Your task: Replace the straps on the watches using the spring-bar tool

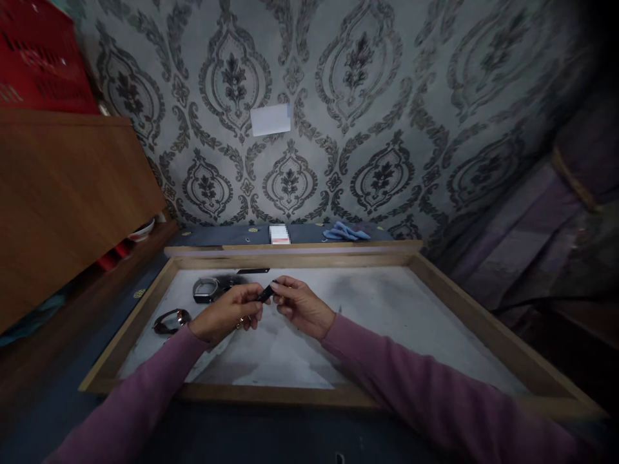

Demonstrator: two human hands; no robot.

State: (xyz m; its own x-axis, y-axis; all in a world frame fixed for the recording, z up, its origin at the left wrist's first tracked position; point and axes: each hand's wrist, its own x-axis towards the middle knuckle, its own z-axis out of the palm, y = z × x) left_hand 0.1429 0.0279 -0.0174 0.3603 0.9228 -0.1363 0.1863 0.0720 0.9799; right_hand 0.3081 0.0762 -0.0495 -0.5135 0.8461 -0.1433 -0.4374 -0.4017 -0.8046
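Note:
Above a shallow wooden tray with a pale bottom, my two hands meet around a small black object. Its kind is too small to make out. My left hand pinches its lower left end, and a ring shows on a finger. My right hand grips its upper right end between thumb and fingertips. To the left of my hands, inside the tray, lie a watch with a grey strap and a brown watch. Behind the left hand, a dark thin blade-like piece lies by the tray's far wall.
Past the tray's far edge, a blue cloth and a small white box lie on dark fabric. A wooden cabinet with a red box on top stands at left. White paper hangs on the patterned wall. Purple fabric hangs at right.

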